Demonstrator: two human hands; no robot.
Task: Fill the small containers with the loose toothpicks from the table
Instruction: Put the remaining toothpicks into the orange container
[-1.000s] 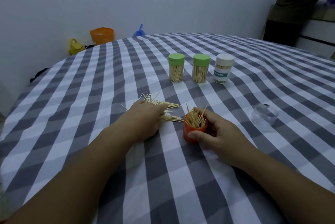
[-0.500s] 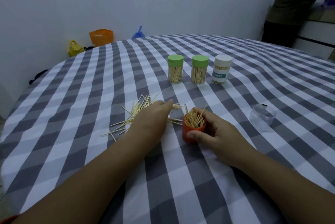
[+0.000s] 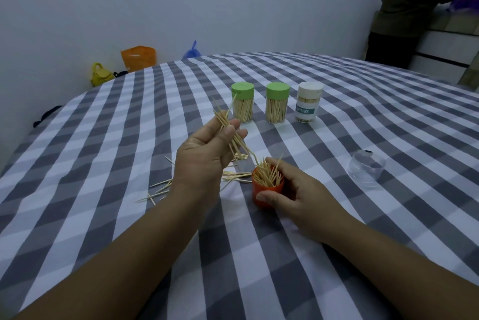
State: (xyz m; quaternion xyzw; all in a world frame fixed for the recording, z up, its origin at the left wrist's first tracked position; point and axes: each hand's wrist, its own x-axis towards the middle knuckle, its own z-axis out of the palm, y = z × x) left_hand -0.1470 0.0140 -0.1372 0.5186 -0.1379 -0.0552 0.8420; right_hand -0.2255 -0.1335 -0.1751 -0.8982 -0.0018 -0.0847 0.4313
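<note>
- Tablecloth (image 3: 337,216): grey-and-white check.
- Cup (image 3: 267,194) at centre: orange.
- Jars at 12 o'clock: two green lids (image 3: 242,90) (image 3: 277,90), one white jar (image 3: 308,104), teal band.
- Toothpicks (image 3: 234,177): pale tan.
- Bags at 10 o'clock: orange (image 3: 138,57), yellow (image 3: 99,75).

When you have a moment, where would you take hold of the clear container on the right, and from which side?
Probably by its side wall, coming from above. The clear container seems to stand upright, low and round, apart from everything else, so fingers and thumb could span it. The right hand lies nearest but grips the orange container; the left hand pinches toothpicks.
</note>
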